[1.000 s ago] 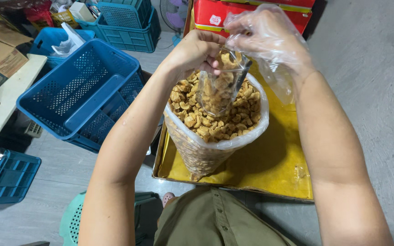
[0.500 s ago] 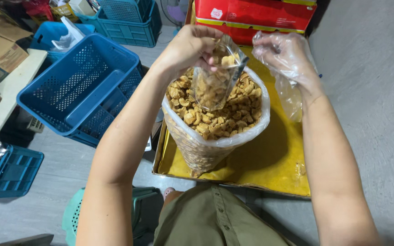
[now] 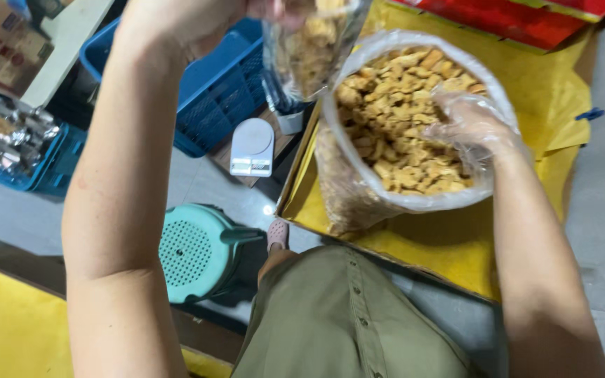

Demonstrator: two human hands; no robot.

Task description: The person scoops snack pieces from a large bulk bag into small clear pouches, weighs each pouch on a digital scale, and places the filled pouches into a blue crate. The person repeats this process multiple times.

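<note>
The left hand [image 3: 197, 17], mostly cut off by the top edge, is closed on the mouth of a small clear pouch [image 3: 309, 45] part-filled with fried snack pieces, holding it up above the blue crate [image 3: 211, 91] and just left of the big clear bag [image 3: 358, 189]. The right hand [image 3: 467, 126], in a thin plastic glove, rests loosely open inside that big bag on the heap of snack pieces [image 3: 400, 105], fingers spread over them. The bag stands on yellow paper [image 3: 442, 245] in a cardboard tray; a small white scale [image 3: 251, 147] and a green stool [image 3: 197, 252] lie to its left.
</note>
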